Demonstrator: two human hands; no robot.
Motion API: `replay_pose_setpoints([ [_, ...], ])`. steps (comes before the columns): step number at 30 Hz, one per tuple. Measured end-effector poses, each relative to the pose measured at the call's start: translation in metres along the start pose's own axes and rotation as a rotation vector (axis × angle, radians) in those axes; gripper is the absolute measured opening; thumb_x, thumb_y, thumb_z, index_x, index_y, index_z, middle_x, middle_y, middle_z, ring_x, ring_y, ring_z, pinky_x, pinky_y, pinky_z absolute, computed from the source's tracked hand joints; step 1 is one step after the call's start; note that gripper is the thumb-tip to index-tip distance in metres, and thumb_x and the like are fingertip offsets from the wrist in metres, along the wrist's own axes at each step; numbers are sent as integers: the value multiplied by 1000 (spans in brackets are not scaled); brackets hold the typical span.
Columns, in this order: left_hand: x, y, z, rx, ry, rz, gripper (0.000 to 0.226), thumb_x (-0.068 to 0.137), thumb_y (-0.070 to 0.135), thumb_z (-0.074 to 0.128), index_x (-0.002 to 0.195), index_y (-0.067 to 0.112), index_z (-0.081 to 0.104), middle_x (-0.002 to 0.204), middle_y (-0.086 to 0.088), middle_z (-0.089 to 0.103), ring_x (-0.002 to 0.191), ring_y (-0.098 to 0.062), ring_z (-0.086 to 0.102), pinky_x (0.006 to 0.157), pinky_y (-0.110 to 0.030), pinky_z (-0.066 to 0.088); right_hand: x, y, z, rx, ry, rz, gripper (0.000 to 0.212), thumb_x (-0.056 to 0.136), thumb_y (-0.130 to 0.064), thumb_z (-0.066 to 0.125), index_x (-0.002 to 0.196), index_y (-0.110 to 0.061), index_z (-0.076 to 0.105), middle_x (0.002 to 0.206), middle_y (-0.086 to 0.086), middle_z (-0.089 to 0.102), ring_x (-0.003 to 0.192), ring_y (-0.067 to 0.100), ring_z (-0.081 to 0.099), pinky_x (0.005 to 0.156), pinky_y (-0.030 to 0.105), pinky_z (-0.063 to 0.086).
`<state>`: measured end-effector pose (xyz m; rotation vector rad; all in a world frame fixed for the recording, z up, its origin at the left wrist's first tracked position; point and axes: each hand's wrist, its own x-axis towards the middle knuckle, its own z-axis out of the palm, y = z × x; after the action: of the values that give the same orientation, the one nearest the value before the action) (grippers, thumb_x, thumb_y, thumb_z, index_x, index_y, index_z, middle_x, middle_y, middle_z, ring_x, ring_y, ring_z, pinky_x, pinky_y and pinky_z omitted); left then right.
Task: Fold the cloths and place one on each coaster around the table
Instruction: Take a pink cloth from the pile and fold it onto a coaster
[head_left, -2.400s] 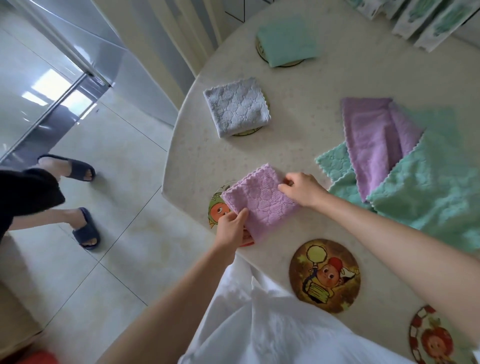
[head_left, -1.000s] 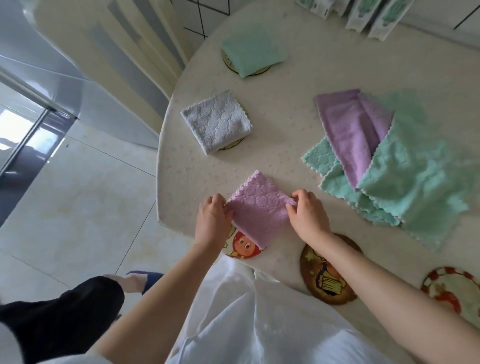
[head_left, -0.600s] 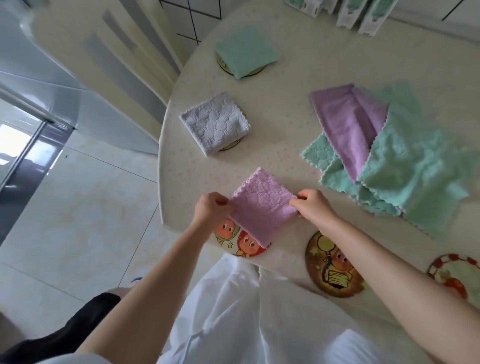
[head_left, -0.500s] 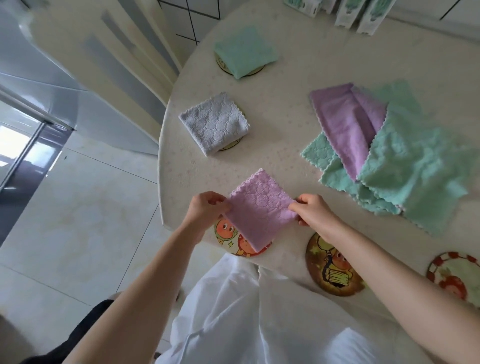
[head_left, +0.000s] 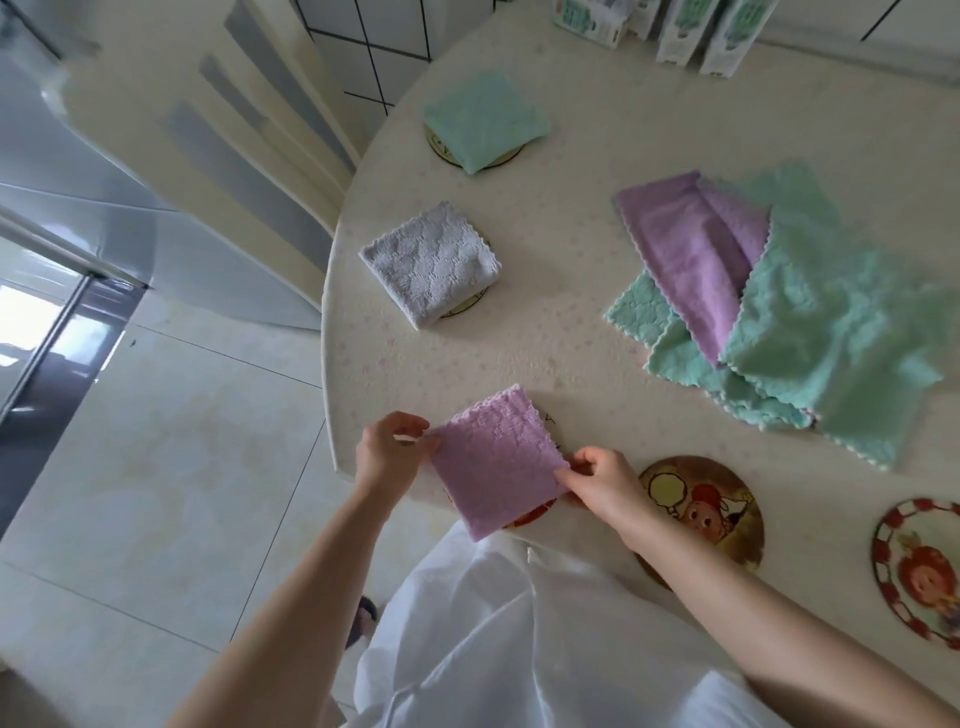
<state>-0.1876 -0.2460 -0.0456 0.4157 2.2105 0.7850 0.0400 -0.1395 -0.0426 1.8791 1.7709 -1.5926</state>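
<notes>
A folded purple cloth lies over a cartoon coaster at the table's near edge, hiding nearly all of it. My left hand pinches the cloth's left corner and my right hand pinches its right corner. A folded grey cloth rests on a coaster further back. A folded green cloth covers another coaster beyond it. A loose pile of purple and green cloths is spread out at the right.
Two bare coasters lie along the near edge: a brown one beside my right hand and a red-rimmed one at far right. Several cartons stand at the table's back. A cream chair stands at the left edge of the round table.
Both hands have slid the purple cloth toward me, so it now covers most of the coaster that showed below it. The view has shifted slightly.
</notes>
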Motion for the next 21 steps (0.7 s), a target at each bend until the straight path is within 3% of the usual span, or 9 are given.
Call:
replay_pose_setpoints([
  [4, 0, 3, 4, 182, 45, 119, 15, 74, 14, 77, 86, 17, 69, 86, 4, 63, 69, -12, 60, 57, -15, 38, 1, 1, 0, -96, 58, -41, 16, 76, -32, 70, 80, -18, 64, 74, -2, 68, 73, 17, 64, 68, 29, 48],
  [10, -2, 11, 12, 375, 108, 328, 22, 75, 6, 71, 95, 16, 68, 103, -2, 61, 92, -23, 59, 72, -40, 54, 4, 5, -17, -193, 79, -101, 9, 79, -23, 68, 86, -17, 65, 77, -6, 64, 80, 17, 62, 67, 23, 43],
  [16, -19, 55, 49, 478, 118, 552, 17, 80, 10, 70, 97, 11, 68, 100, -5, 63, 96, -23, 56, 68, -39, 53, 5, 25, -68, -262, 98, -192, 15, 85, -17, 60, 99, -14, 64, 93, 1, 68, 87, 20, 63, 75, 26, 48],
  [21, -50, 90, 111, 487, 93, 616, 18, 83, 8, 63, 99, 13, 69, 102, -3, 64, 96, -21, 56, 73, -39, 53, 1, 63, -128, -238, 131, -233, 10, 87, -16, 60, 97, -16, 62, 91, -2, 65, 84, 16, 63, 73, 29, 54],
])
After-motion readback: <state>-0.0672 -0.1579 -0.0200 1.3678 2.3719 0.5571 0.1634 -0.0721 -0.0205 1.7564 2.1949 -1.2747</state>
